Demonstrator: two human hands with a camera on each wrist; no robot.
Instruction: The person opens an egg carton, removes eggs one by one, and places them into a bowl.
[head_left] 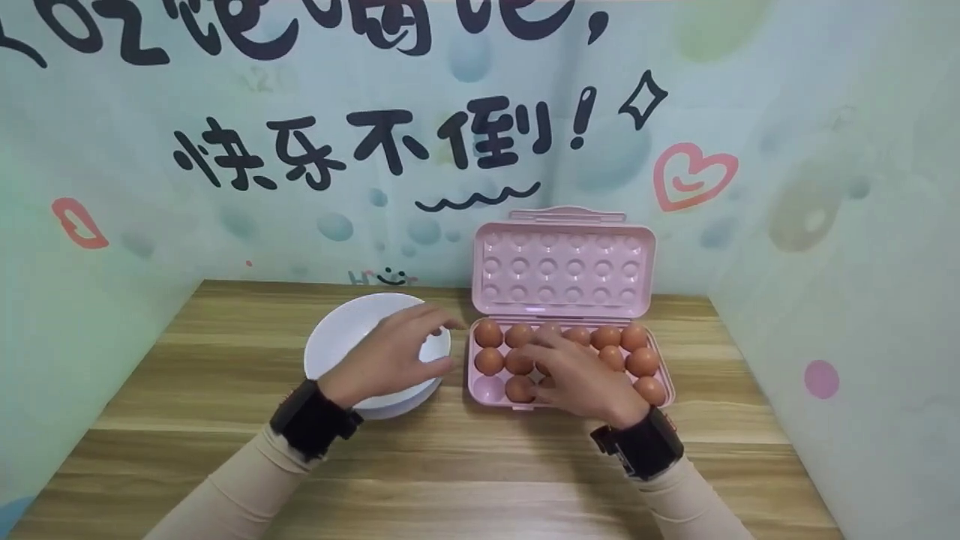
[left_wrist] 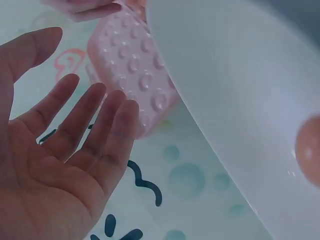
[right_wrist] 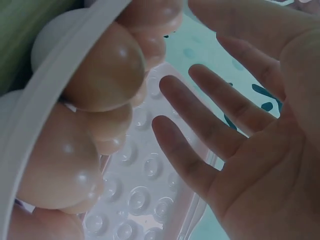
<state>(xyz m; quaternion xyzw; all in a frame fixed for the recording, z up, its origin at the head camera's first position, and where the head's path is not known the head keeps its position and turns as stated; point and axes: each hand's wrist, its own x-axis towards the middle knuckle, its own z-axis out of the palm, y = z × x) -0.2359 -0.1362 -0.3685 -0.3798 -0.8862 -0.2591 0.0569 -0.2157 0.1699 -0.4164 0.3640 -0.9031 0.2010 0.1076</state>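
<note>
Over the white bowl (head_left: pixel 336 330) hovers my left hand (head_left: pixel 391 354), its fingers spread and slightly bent, with nothing in them. Inside that bowl the left wrist view shows part of a brown egg (left_wrist: pixel 311 150). My right hand (head_left: pixel 583 379) is above the pink egg box (head_left: pixel 474 375), hiding some of its eggs. Its palm and fingers (right_wrist: pixel 192 117) look relaxed and hold nothing in the right wrist view. Brown eggs (head_left: pixel 490 361) fill most visible cups; the front left cup (head_left: pixel 490 388) holds no egg.
The box's dimpled lid (head_left: pixel 562 270) stands upright against the printed backdrop (head_left: pixel 300 225). Bowl and box sit side by side on a wood-grain table (head_left: pixel 465 465). Printed walls (head_left: pixel 810 315) border the table at the sides and back.
</note>
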